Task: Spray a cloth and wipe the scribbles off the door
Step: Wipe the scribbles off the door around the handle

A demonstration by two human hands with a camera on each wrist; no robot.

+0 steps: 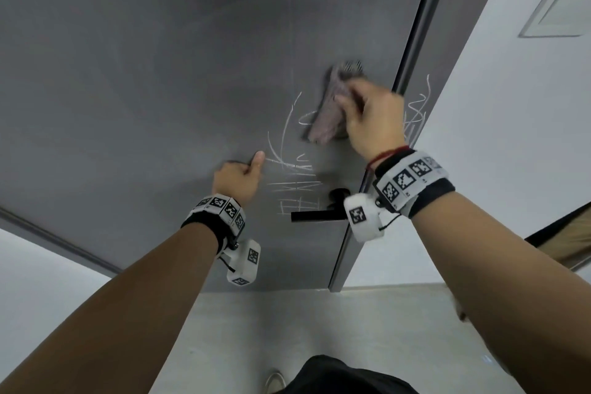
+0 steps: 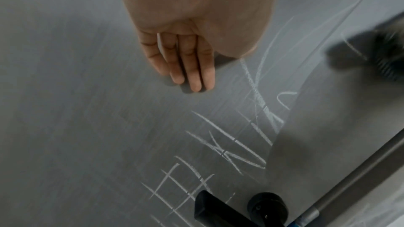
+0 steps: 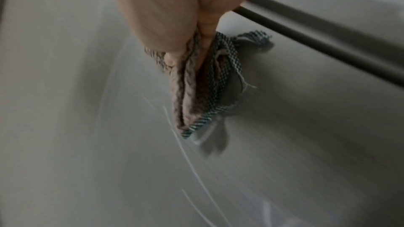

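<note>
Bare forearms, no sleeves in sight. Each wrist carries a black cuff (image 1: 204, 221) topped by a white band (image 1: 224, 206) printed with square black-and-white coded markers. Below the left band hangs a white boxy camera pod (image 1: 245, 263), marker on its face, thin black cord looping beside it. Right wrist, same kit: wide marker band (image 1: 410, 176), black cuff (image 1: 435, 194), white pod (image 1: 363, 217) hanging just under it. Just ahead of the right band sits a thin red string bracelet (image 1: 387, 152).

We see dim, soft indoor light; the right hand (image 1: 371, 115) and cloth (image 1: 329, 105) are motion-blurred, and the wide lens bends the edges.
</note>
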